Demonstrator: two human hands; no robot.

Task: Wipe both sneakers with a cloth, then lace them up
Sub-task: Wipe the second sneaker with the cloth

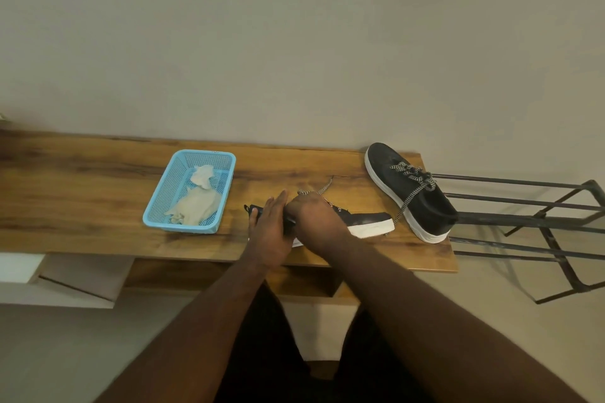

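Two hands at the near sneaker [366, 222], lacing under way.

Just right of the blue basket [170, 193] holding the cloths [196, 204], the left hand [268, 229] steadies the shoe with fingers straight; the right hand [311, 213] curls over the striped lace [322, 189], apparently pinching it. Next likely needs threading an eyelet. The laced sneaker [412, 193] sits farther right on the bench [82, 206].

Both hands meet on the near sneaker [370, 222] at the wooden table's [82, 206] front edge. Left of the left hand's fingers [275, 203] sits a basket [163, 193] with cloths [196, 206] in it. Right of the right hand's fingers [304, 203] lies the laced sneaker [409, 193], and beyond it a metal rack [523, 216].
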